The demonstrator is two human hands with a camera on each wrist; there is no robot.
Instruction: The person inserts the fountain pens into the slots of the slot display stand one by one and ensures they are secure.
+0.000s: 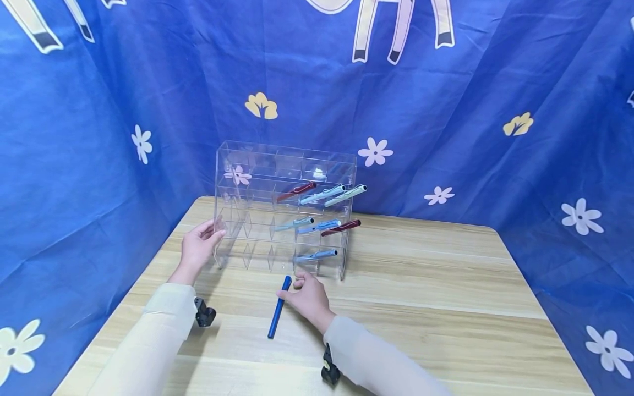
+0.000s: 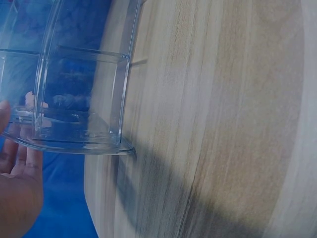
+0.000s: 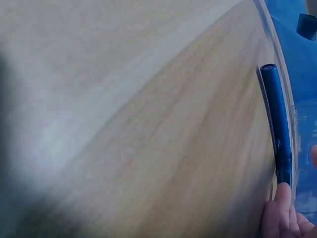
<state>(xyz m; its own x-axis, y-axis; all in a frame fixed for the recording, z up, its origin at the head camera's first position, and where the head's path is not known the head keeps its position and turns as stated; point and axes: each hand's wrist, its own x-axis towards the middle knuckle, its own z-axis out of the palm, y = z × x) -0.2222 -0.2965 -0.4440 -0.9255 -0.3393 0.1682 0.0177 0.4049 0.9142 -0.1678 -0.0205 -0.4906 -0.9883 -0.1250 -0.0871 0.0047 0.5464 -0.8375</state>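
Observation:
My left hand grips the left side panel of a clear acrylic pen rack, thumb on one face and fingers on the other. In the left wrist view, the fingers show around the rack's edge. A dark blue pen slants in front of the rack, close over the table. My right hand pinches this pen near its upper end, with the thumb over the barrel. The right wrist view shows the blue pen running away from the fingertips.
Several pens lie tilted in the rack's right-hand compartments, among them a dark red pen, a pale green pen and a blue pen in the lowest row. Beneath is a wooden table; a blue patterned curtain hangs behind.

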